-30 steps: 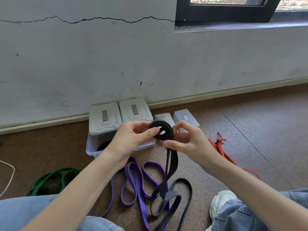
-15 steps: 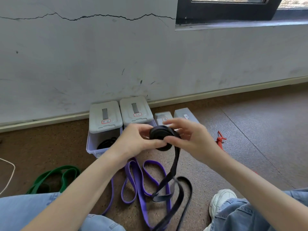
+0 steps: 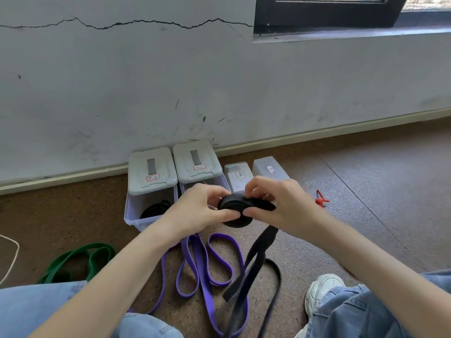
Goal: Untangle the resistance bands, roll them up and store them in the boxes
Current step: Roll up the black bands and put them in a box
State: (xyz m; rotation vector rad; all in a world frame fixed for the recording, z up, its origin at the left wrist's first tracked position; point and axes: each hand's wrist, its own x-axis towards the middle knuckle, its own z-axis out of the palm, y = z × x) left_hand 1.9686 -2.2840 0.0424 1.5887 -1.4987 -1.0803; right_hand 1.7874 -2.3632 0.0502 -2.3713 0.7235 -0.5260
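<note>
Four grey-lidded plastic storage boxes stand by the wall: two large (image 3: 152, 176) (image 3: 198, 162) and two small (image 3: 237, 175) (image 3: 269, 170). Four rubber resistance bands show outside them: one black (image 3: 253, 254), one purple (image 3: 202, 262), one green (image 3: 80, 259), one red (image 3: 321, 199). Two bare hands (image 3: 195, 208) (image 3: 283, 203). One white sneaker (image 3: 322, 289).

1. Brown speckled floor (image 3: 366, 203) met the wall at a pale skirting board.
2. Four lidded boxes (image 3: 151, 172) stood on it in a row by the wall.
3. Green band (image 3: 80, 259), purple band (image 3: 202, 259) and red band (image 3: 321, 199) lay on it; a white cord (image 3: 13, 254) crossed the left edge.
</note>
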